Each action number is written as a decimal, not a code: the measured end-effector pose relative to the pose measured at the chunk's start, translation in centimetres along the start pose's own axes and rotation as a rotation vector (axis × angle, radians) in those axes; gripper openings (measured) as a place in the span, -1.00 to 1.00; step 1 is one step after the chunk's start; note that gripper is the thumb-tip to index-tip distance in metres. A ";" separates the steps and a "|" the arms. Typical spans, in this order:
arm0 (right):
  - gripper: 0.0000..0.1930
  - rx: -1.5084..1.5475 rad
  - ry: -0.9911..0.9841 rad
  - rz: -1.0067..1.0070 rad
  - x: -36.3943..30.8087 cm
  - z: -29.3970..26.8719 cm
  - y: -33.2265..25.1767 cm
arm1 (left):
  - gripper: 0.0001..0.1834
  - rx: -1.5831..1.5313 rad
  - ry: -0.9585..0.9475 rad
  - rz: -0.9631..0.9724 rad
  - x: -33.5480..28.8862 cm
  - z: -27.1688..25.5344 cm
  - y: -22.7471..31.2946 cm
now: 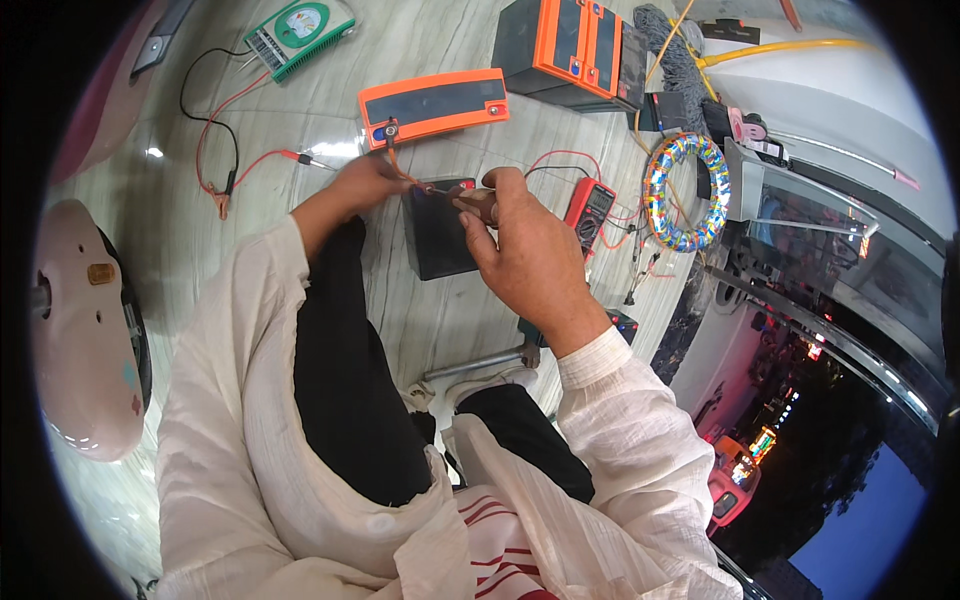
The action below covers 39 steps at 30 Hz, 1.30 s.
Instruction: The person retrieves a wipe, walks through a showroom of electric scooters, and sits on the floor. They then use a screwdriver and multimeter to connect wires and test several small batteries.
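Head view — hands at black battery — wire pinched

Left hand pinching orange wire at far edge of black battery; right hand gripping brown tool over same battery; orange-topped battery just beyond, wire at its terminal; red multimeter right; green meter upper left.

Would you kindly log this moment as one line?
left hand: holding orange wire | right hand: holding tool | black battery: on floor
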State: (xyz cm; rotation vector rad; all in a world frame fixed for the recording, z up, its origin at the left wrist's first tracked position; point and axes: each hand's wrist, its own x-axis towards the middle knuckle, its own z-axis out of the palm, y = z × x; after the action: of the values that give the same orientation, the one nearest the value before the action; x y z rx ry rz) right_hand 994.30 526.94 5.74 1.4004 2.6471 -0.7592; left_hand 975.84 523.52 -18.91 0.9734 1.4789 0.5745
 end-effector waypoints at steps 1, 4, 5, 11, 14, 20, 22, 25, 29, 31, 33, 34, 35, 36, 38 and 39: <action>-0.72 0.016 0.012 0.000 -0.1 0.1 0.3 | -0.52 0.077 0.097 -0.066 0.2 -0.4 -0.4; -0.71 0.022 -0.012 0.051 -0.5 0.0 0.7 | -0.22 0.261 0.445 -0.064 0.0 -1.6 0.2; -0.69 0.021 -0.033 0.066 -0.5 0.0 0.6 | -0.14 0.291 0.613 0.064 0.0 -1.9 0.1; -0.69 0.057 -0.057 0.092 -0.5 0.2 0.3 | -0.17 0.098 0.538 0.338 -0.6 -3.6 2.4; -0.66 0.029 -0.032 0.074 -0.7 0.0 0.6 | -0.24 0.116 0.550 0.287 -1.9 -2.4 4.6; -0.67 0.150 0.012 -0.036 -0.7 0.7 0.7 | -0.29 0.173 0.632 0.215 -2.5 -0.9 4.6; -0.67 0.150 0.009 -0.072 -0.8 0.9 0.8 | -0.27 0.157 0.616 0.195 -2.6 -0.9 4.7; -0.68 0.094 -0.009 -0.098 -0.6 0.6 0.8 | -0.24 0.216 0.611 0.226 -3.1 -1.1 4.6; -0.66 0.016 -0.090 0.000 0.2 0.1 0.8 | -0.08 0.217 0.565 0.219 -4.1 -0.7 4.8; -0.65 -0.012 -0.131 0.081 0.8 -0.4 -0.5 | -0.11 0.267 0.665 0.295 -3.8 -0.2 2.5; -0.65 -0.041 -0.075 0.043 0.8 -0.4 -0.7 | -0.26 0.404 0.539 0.134 -3.4 0.0 0.3; -0.65 -0.052 0.000 -0.041 0.6 -0.1 -0.5 | -0.33 0.471 0.475 0.052 -3.2 0.0 -0.6; -0.66 -0.068 0.077 -0.119 0.5 0.0 -0.2 | -0.38 0.373 0.266 -0.033 -3.2 0.3 0.1; -0.67 -0.083 0.061 -0.166 0.3 0.0 0.0 | -0.42 0.274 0.056 -0.116 -3.1 0.6 0.9; -0.69 -0.106 0.027 -0.269 0.2 0.1 0.1 | -0.50 0.164 -0.092 -0.092 -2.9 1.4 1.5; -0.69 -0.092 0.024 -0.250 0.3 0.2 0.2 | -0.55 0.154 -0.030 0.013 -2.7 1.9 1.3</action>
State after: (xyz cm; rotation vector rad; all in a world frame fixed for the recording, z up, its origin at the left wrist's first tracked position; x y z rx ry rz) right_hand 994.24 527.14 5.46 1.0771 2.8699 -0.6321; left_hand 977.85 521.58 -16.68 1.1072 1.5079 0.4582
